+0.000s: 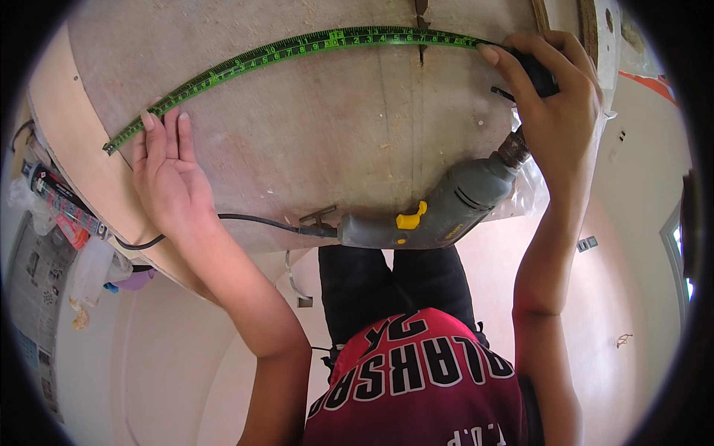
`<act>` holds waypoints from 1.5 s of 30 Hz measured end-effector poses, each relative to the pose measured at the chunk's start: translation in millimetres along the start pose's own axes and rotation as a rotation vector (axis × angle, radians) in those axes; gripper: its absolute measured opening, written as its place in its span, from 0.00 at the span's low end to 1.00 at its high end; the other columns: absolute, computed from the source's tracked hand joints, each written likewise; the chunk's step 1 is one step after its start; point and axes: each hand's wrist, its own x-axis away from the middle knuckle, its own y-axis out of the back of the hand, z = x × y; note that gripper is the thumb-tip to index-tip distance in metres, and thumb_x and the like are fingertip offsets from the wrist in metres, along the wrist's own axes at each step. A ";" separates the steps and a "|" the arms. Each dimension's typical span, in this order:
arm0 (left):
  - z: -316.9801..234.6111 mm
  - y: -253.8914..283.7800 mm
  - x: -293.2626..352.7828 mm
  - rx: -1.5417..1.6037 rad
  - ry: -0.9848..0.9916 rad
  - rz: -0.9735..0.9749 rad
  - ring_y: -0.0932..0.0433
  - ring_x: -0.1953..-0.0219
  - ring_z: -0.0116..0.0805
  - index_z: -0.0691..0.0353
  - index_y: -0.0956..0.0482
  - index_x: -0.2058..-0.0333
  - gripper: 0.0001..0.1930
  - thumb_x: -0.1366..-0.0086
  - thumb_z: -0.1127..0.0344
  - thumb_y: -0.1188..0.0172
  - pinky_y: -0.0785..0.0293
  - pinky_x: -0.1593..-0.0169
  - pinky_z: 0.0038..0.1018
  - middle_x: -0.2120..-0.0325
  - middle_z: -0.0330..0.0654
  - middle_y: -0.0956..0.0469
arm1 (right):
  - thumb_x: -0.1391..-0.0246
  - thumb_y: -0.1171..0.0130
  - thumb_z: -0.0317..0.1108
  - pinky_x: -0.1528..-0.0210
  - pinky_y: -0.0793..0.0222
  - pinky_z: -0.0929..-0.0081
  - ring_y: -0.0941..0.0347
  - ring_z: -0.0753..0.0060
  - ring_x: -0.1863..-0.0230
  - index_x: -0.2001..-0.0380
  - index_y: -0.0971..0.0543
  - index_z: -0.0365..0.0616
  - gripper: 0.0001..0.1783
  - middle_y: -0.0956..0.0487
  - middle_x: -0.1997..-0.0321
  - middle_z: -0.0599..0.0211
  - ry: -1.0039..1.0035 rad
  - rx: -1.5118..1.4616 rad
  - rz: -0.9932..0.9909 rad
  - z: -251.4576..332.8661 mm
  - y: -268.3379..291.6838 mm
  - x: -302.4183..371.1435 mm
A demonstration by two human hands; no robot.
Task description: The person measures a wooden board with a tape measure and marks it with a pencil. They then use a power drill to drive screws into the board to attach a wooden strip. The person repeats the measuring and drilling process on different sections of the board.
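A green tape measure blade with black markings arches across a wooden board. My left hand, palm turned up, pinches the blade close to its hooked end at the board's left side. At the far right, my right hand is closed around the dark tape case, its thumb and fingertips where the blade comes out. Between my forearms, along the board's near edge, lies a grey power drill with a yellow trigger; neither hand touches it. Its chuck points toward my right wrist, which partly hides the front.
The drill's black cord runs left behind my left forearm. Left of the board are a sealant tube, plastic bags and newspaper. A dark slot cuts the board's far part. Wood strips border its right.
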 end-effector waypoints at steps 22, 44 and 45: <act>1.0 1.9 -0.1 0.025 0.002 -0.003 0.22 0.43 0.42 0.80 0.37 0.39 0.26 0.25 0.67 0.39 0.24 0.36 0.35 0.48 0.51 0.25 | 0.47 0.25 0.46 0.57 0.26 0.71 0.20 0.69 0.62 0.61 0.12 0.42 0.19 0.20 0.61 0.67 0.087 0.008 0.008 -5.4 -0.9 -3.3; -1.2 10.5 -5.7 0.023 -0.001 -0.005 0.21 0.42 0.42 0.78 0.34 0.40 0.24 0.26 0.68 0.39 0.23 0.35 0.34 0.47 0.51 0.23 | 0.45 0.26 0.48 0.53 0.25 0.73 0.19 0.71 0.59 0.59 0.12 0.43 0.20 0.19 0.57 0.69 0.025 -0.001 0.064 -6.0 -4.7 -7.8; -0.9 8.9 -1.2 0.068 0.027 0.033 0.22 0.41 0.43 0.77 0.33 0.40 0.23 0.26 0.69 0.39 0.23 0.35 0.35 0.46 0.52 0.24 | 0.45 0.26 0.48 0.53 0.25 0.72 0.19 0.71 0.58 0.58 0.12 0.42 0.21 0.19 0.56 0.68 0.039 0.027 0.059 -4.3 -5.1 -7.6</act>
